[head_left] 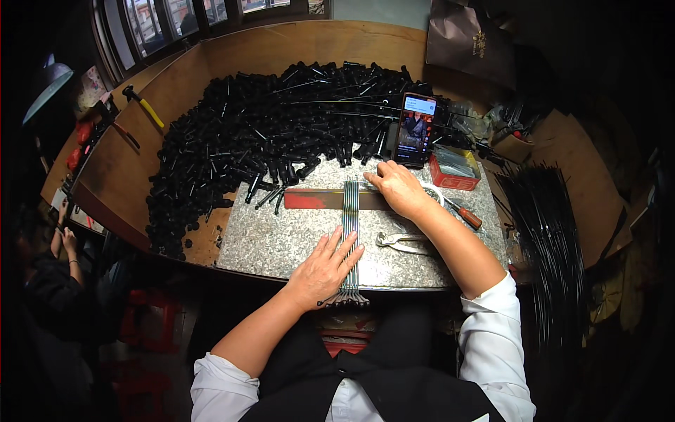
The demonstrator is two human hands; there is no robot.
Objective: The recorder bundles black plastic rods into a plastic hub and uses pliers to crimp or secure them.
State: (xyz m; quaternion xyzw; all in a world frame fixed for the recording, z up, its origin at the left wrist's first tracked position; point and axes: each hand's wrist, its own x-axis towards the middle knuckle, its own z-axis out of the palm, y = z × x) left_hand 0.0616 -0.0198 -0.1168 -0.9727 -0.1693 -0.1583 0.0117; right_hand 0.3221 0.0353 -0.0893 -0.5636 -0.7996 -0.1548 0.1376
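Note:
A row of thin metal rods (351, 200) lies side by side across a flat bar (316, 200), which is red at its left end. Their looped dark ends stick out past the near edge of the stone slab (271, 243). My left hand (322, 271) rests flat on the near part of the rods, fingers stretched and spread. Just right of the rods' far tips is my right hand (399, 188), its fingers bent and drawn together. What its fingertips hold, if anything, is too small to make out. Pincers (404, 243) with pale handles lie below my right forearm.
A heap of black parts (274, 119) fills the wooden bin's back. A lit phone (416, 130), red box (453, 172) and screwdriver (470, 218) are right. Long black rods (548, 246) hang beyond. A yellow-handled hammer (148, 109) hangs left; another person's hands (68, 239) show farther left.

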